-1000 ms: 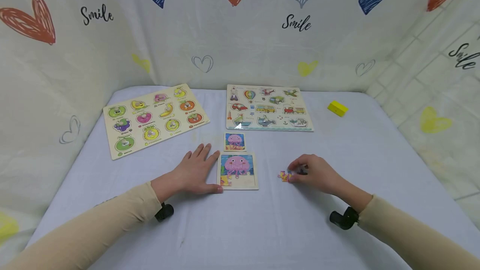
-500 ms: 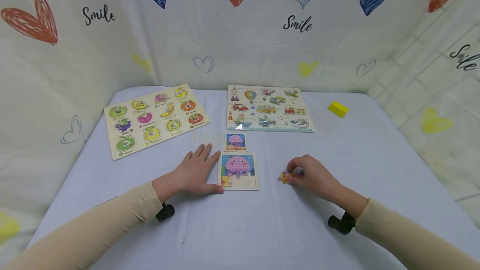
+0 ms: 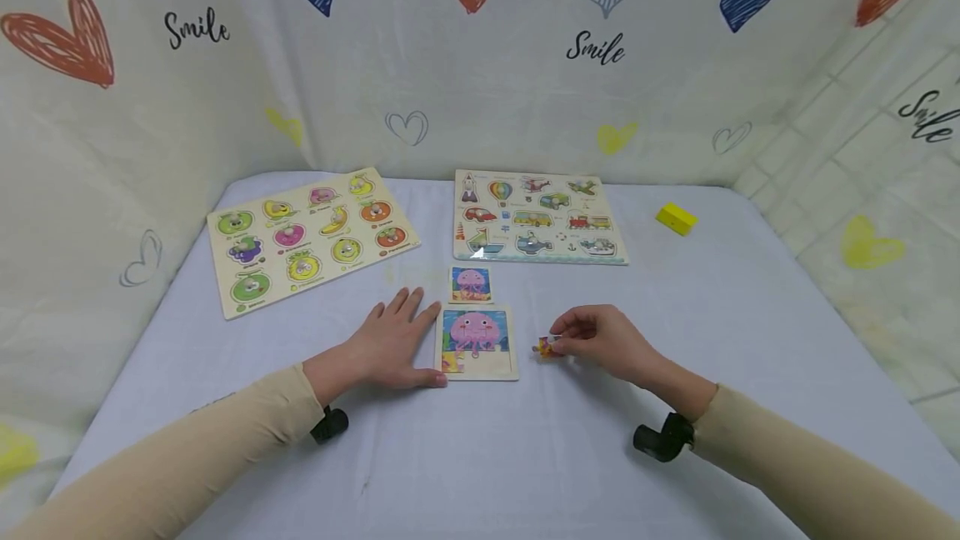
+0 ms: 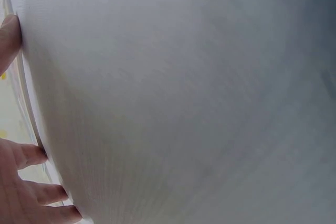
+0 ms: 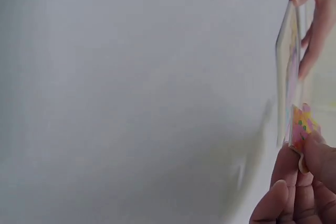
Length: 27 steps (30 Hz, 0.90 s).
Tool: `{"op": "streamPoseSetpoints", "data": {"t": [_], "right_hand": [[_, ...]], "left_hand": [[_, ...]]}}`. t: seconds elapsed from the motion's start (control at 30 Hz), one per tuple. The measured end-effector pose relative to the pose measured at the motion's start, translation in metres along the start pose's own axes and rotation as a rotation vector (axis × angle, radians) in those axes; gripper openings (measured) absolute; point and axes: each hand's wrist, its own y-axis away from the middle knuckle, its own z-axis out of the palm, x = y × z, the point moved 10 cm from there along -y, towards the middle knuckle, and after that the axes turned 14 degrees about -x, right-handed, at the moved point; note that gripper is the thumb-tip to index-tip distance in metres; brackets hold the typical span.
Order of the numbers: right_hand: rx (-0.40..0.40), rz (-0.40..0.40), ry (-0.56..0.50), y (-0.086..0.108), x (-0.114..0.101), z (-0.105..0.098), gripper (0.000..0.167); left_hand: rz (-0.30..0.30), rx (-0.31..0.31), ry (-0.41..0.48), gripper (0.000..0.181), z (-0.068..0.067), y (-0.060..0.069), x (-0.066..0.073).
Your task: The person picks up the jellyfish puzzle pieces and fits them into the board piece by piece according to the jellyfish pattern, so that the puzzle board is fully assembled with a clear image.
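In the head view, a wooden puzzle frame holds a pink octopus jigsaw. Its upper part and lower-left corner are filled, and bare wood shows at the lower right. My left hand lies with fingers spread, thumb and index fingertip at the frame's left edge. To the right of the frame, my right hand pinches a pink and yellow jigsaw piece between thumb and fingers. The right wrist view shows that jigsaw piece tilted up; the fingers hide part of it.
A small octopus picture card lies just behind the frame. Farther back are a fruit puzzle board on the left and a vehicle puzzle board. At the back right sits a yellow block. White cloth covers the table.
My right hand has picked up the jigsaw piece from the cloth and carried it left, closer to the frame. The left hand has stayed in place.
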Motion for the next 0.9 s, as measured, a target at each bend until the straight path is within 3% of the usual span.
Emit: {"op": "streamPoseSetpoints", "data": {"t": [0.23, 0.57, 0.9], "right_hand": [[-0.082, -0.002, -0.126, -0.025, -0.019, 0.027, 0.019], [-0.097, 0.044, -0.047, -0.049, -0.044, 0.057, 0.013], [-0.089, 0.096, 0.004, -0.055, -0.050, 0.066, 0.013]], "left_hand": [[0.003, 0.002, -0.003, 0.105, 0.000, 0.001, -0.001], [-0.013, -0.007, 0.003, 0.106, 0.001, -0.001, -0.003], [-0.007, -0.009, 0.002, 0.106, 0.001, -0.001, -0.001]]}}
